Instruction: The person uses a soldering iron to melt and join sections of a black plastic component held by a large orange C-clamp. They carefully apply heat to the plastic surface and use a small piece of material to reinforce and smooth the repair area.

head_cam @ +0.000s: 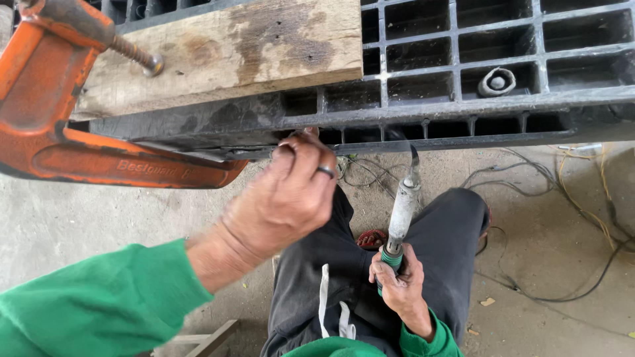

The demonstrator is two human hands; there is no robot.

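Note:
My left hand (284, 198), in a green sleeve with a ring on one finger, reaches up to the underside edge of a black plastic grid pallet (463, 86); its fingertips touch the pallet's lower rim. My right hand (397, 281) grips the green handle of a soldering-iron-like tool (403, 205), whose dark bent tip points up toward the pallet edge, just short of it. A large orange C-clamp (59, 132) pins a weathered wooden board (225, 53) onto the pallet at the upper left.
My legs in dark trousers (436, 244) are below the pallet. Loose black and yellow wires (582, 205) lie on the concrete floor at the right. A small grey round part (497, 82) sits in one pallet cell.

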